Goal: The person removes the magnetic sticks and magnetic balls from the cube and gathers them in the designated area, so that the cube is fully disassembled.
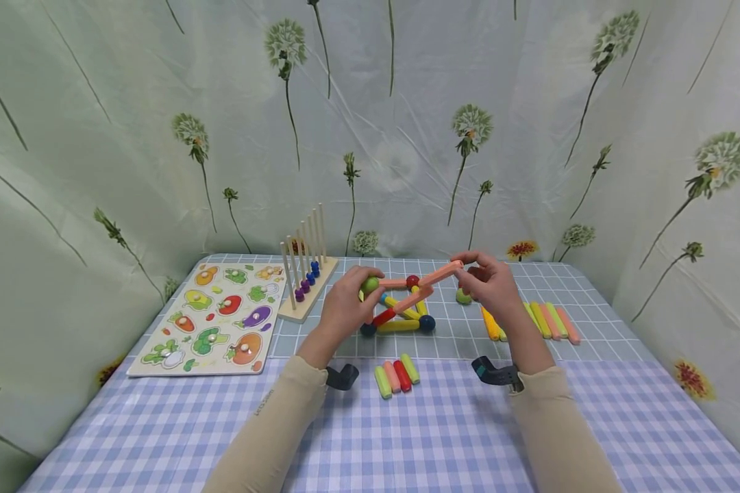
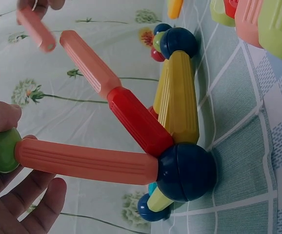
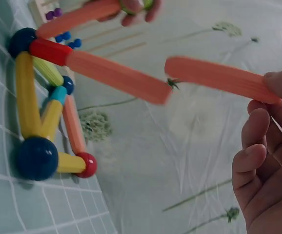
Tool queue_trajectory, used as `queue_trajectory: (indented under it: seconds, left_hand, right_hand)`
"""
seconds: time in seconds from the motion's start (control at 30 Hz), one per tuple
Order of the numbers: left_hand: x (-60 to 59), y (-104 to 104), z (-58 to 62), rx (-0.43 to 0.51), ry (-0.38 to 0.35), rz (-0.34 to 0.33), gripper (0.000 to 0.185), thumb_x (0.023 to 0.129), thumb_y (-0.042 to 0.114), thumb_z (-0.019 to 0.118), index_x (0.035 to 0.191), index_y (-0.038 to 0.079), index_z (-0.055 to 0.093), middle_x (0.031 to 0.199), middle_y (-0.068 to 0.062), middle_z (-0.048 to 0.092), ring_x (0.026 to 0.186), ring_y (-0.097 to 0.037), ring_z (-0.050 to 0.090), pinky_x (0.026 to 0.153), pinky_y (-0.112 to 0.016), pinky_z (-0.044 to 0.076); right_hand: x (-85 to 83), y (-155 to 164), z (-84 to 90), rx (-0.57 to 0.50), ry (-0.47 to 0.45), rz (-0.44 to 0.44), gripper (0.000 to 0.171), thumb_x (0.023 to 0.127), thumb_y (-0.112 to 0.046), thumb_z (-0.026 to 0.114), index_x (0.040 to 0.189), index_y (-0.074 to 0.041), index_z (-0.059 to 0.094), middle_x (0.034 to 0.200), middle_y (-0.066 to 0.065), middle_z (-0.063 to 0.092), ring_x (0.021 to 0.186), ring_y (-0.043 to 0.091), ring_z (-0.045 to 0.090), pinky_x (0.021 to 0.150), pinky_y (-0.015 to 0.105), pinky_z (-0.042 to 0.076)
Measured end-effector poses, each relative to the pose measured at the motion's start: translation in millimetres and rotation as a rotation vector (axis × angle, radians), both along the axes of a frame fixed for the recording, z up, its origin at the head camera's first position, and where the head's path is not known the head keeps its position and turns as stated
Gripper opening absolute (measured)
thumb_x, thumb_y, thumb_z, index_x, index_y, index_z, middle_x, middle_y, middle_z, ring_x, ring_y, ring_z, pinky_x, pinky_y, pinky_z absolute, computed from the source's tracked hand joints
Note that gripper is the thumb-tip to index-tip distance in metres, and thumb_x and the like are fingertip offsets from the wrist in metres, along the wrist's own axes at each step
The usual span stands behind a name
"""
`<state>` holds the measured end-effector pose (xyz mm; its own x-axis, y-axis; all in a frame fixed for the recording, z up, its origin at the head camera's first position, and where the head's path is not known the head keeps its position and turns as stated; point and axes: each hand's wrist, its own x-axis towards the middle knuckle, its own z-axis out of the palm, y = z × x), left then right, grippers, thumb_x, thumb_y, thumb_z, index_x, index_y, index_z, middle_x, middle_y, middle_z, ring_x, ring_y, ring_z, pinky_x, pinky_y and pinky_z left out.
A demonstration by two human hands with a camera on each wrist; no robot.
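Observation:
My left hand (image 1: 344,299) grips a green ball (image 2: 2,152) at the free end of a coral rod (image 2: 87,161). That rod's other end meets a navy ball (image 2: 187,171) at a corner of a ball-and-rod frame. From the same ball a short red rod (image 2: 138,119) slants up, with another coral rod (image 3: 116,75) joined end to end. My right hand (image 1: 492,286) pinches a loose coral rod (image 3: 214,78) between thumb and fingers. Its far end is close to the slanting rod's tip, with a gap visible between them. Yellow rods (image 3: 28,97) form part of the frame's base.
A vegetable peg puzzle board (image 1: 216,318) lies at left, beside a wooden peg stand (image 1: 294,311) with beads. Several short rods (image 1: 402,376) lie in front of the frame. More rods (image 1: 551,320) are at right, and a green ball (image 1: 463,296) sits near the right hand.

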<state>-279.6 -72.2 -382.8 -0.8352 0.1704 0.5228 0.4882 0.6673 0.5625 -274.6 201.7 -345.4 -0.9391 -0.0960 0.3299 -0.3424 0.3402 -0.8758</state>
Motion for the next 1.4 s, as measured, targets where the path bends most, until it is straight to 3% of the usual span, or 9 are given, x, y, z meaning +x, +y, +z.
queue_trajectory:
  seconds: [0.13, 0.33, 0.53, 0.83, 0.97, 1.2, 1.4]
  left_hand:
    - [0.0, -0.4, 0.3, 0.006, 0.001, -0.011, 0.026, 0.093, 0.022, 0.072, 0.118, 0.017, 0.066, 0.107, -0.003, 0.064, 0.084, -0.019, 0.060, 0.073, -0.030, 0.057]
    - [-0.7, -0.9, 0.7, 0.005, 0.006, -0.022, 0.027, 0.094, 0.025, 0.071, 0.118, 0.017, 0.067, 0.104, -0.002, 0.064, 0.080, -0.021, 0.060, 0.066, -0.025, 0.051]
    - [-0.9, -1.2, 0.7, 0.004, 0.009, -0.023, 0.026, 0.094, 0.025, 0.071, 0.118, 0.017, 0.067, 0.105, -0.002, 0.064, 0.080, -0.020, 0.059, 0.066, -0.025, 0.050]
    - [0.2, -1.4, 1.5, 0.014, -0.006, -0.028, 0.027, 0.094, 0.024, 0.071, 0.119, 0.016, 0.066, 0.105, -0.003, 0.063, 0.083, -0.028, 0.063, 0.066, -0.026, 0.051]
    - [-0.2, -1.3, 1.1, 0.010, -0.001, -0.024, 0.027, 0.094, 0.025, 0.071, 0.119, 0.017, 0.066, 0.105, -0.002, 0.063, 0.082, -0.024, 0.062, 0.066, -0.025, 0.052]
    - [-0.3, -1.0, 0.5, 0.006, 0.017, -0.020, 0.027, 0.093, 0.024, 0.072, 0.119, 0.017, 0.066, 0.103, -0.002, 0.063, 0.079, -0.016, 0.058, 0.067, -0.024, 0.053]
    - [0.2, -1.2, 0.9, -0.003, 0.018, -0.018, 0.027, 0.093, 0.025, 0.071, 0.119, 0.017, 0.066, 0.105, -0.001, 0.064, 0.080, -0.015, 0.057, 0.067, -0.024, 0.053]
  right_hand:
    - [-2.7, 13.5, -0.2, -0.058, -0.032, -0.052, 0.038, 0.097, -0.035, 0.065, 0.126, -0.011, 0.062, 0.103, -0.001, 0.060, 0.069, 0.019, 0.058, 0.064, 0.021, 0.053]
    - [-8.8, 24.7, -5.5, -0.027, -0.054, -0.114, 0.041, 0.099, -0.041, 0.060, 0.127, -0.012, 0.062, 0.102, -0.006, 0.060, 0.073, 0.016, 0.059, 0.064, 0.021, 0.051]
    - [-15.8, 33.8, -16.3, 0.138, -0.131, -0.167, 0.044, 0.102, -0.044, 0.053, 0.131, -0.012, 0.061, 0.113, 0.008, 0.059, 0.084, 0.029, 0.059, 0.068, 0.025, 0.050]
    - [-25.6, 45.7, -38.9, 0.479, -0.356, -0.167, 0.044, 0.103, -0.034, 0.050, 0.137, -0.006, 0.055, 0.129, 0.021, 0.056, 0.103, 0.032, 0.058, 0.087, 0.036, 0.054]
    - [-27.9, 48.5, -46.6, 0.537, -0.381, -0.162, 0.041, 0.103, -0.031, 0.051, 0.134, -0.005, 0.057, 0.129, 0.023, 0.056, 0.108, 0.034, 0.055, 0.091, 0.042, 0.053]
    - [-31.7, 49.2, -57.1, 0.582, -0.373, -0.164, 0.035, 0.097, -0.023, 0.062, 0.128, -0.005, 0.059, 0.121, 0.022, 0.060, 0.102, 0.032, 0.053, 0.085, 0.038, 0.051]
    - [-30.5, 49.1, -60.6, 0.631, -0.382, -0.143, 0.041, 0.095, -0.021, 0.066, 0.132, -0.006, 0.058, 0.123, 0.020, 0.061, 0.107, 0.035, 0.053, 0.095, 0.047, 0.051]
